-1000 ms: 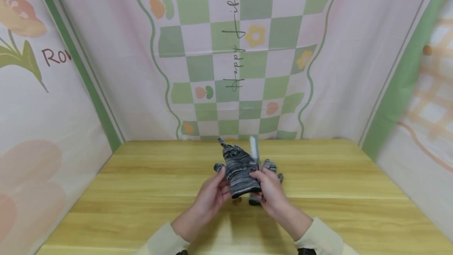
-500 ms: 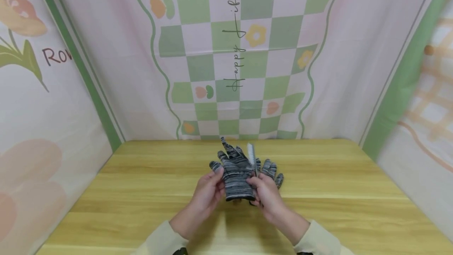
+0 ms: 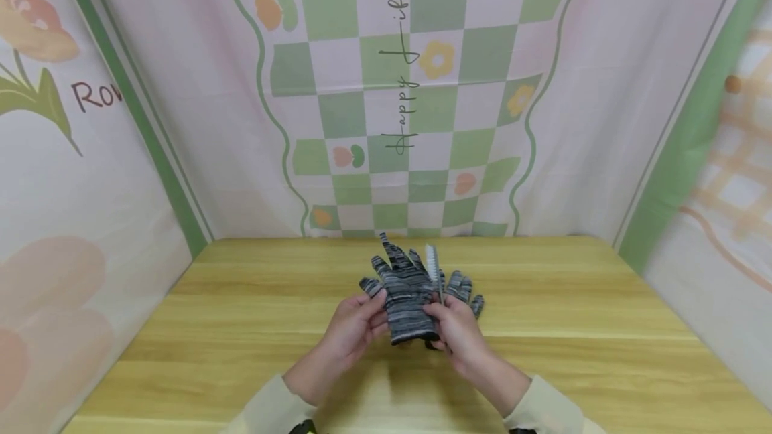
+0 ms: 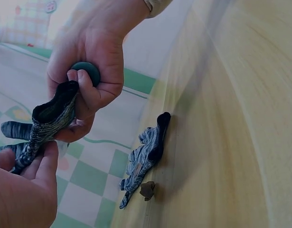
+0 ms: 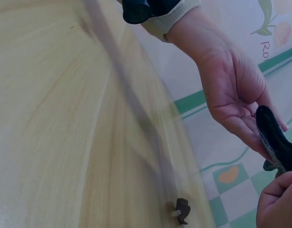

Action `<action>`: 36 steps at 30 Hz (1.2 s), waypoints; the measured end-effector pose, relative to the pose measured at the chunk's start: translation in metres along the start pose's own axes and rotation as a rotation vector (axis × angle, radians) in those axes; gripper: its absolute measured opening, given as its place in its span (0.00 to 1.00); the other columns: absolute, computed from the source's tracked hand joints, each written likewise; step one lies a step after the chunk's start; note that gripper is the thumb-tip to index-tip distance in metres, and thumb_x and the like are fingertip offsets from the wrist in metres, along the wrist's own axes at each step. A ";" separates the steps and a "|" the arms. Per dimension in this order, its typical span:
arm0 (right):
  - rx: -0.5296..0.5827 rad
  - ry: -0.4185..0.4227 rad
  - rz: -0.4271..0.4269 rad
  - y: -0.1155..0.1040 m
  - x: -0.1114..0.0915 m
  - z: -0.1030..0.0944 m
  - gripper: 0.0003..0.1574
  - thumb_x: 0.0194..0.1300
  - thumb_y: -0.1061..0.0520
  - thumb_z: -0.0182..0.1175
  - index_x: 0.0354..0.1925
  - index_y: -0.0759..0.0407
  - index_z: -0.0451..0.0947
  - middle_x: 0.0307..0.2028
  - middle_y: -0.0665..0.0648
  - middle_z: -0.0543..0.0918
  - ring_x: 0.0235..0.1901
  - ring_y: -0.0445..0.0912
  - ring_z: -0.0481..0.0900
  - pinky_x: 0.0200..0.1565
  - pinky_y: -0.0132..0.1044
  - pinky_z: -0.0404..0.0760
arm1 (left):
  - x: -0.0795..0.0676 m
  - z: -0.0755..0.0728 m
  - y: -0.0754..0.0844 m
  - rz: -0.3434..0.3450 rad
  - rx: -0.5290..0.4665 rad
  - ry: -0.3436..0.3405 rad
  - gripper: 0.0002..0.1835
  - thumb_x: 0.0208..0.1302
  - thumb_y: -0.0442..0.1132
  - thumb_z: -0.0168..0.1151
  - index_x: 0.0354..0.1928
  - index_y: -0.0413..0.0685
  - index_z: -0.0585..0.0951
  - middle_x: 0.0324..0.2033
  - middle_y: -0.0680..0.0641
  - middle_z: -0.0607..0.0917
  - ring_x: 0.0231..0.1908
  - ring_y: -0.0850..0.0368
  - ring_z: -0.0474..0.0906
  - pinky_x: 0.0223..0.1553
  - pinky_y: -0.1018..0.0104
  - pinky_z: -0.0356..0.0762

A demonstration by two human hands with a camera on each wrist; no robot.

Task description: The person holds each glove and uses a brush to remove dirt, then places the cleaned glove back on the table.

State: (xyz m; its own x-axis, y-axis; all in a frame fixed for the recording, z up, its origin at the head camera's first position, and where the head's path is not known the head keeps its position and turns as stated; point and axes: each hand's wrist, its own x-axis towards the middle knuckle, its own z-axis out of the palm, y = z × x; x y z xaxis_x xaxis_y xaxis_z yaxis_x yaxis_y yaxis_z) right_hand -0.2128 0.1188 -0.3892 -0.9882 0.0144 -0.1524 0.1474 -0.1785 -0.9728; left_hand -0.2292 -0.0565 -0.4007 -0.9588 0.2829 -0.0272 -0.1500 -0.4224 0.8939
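A grey-black striped knit glove [image 3: 410,303] is held up above the table between both hands, its fingers pointing away and its cuff towards me. My left hand [image 3: 356,323] pinches the glove's left side, thumb on top. My right hand [image 3: 461,327] grips its right side and also holds a brush [image 3: 433,265] with white bristles upright. In the left wrist view the round green end of the brush handle [image 4: 87,72] sticks out of the right fist. A second striped glove [image 4: 145,154] lies on the table behind, partly hidden by the right hand in the head view.
The wood-grain table [image 3: 241,327] reaches back to a checked curtain [image 3: 386,119], with cloth walls at both sides. A small dark brown object [image 4: 147,190] lies on the table close to the second glove.
The held glove has turned from a tilt to lie straighter, and its fingers, crumpled earlier, now spread out. The brush has come down slightly. Both hands keep their hold.
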 end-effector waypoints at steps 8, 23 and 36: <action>-0.013 0.001 0.009 0.001 0.001 -0.002 0.04 0.68 0.64 0.51 0.39 0.60 0.65 0.15 0.45 0.60 0.11 0.36 0.53 0.14 0.25 0.57 | 0.001 0.003 -0.001 0.030 -0.005 -0.012 0.18 0.68 0.26 0.55 0.56 0.20 0.71 0.43 0.38 0.85 0.41 0.54 0.84 0.48 0.63 0.81; -0.097 -0.011 -0.017 0.003 0.001 -0.014 0.12 0.65 0.65 0.58 0.44 0.65 0.66 0.16 0.46 0.60 0.12 0.36 0.52 0.14 0.27 0.53 | 0.003 0.000 0.001 0.022 -0.019 0.080 0.07 0.64 0.26 0.61 0.42 0.32 0.82 0.33 0.45 0.86 0.34 0.56 0.85 0.41 0.66 0.84; -0.341 0.019 -0.125 -0.007 -0.011 -0.034 0.15 0.72 0.56 0.55 0.48 0.67 0.70 0.25 0.53 0.71 0.17 0.39 0.58 0.16 0.28 0.60 | 0.003 -0.002 0.002 0.005 0.029 0.085 0.04 0.63 0.28 0.62 0.38 0.33 0.82 0.29 0.47 0.85 0.28 0.60 0.83 0.33 0.70 0.84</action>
State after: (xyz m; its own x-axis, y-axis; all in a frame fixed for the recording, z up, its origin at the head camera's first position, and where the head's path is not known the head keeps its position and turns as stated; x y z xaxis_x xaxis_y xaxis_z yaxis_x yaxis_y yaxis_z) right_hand -0.2011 0.1532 -0.3868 -0.9990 0.0339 -0.0286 0.0338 0.1646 -0.9858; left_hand -0.2327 -0.0584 -0.3996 -0.9768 0.2059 -0.0591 -0.1387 -0.3980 0.9068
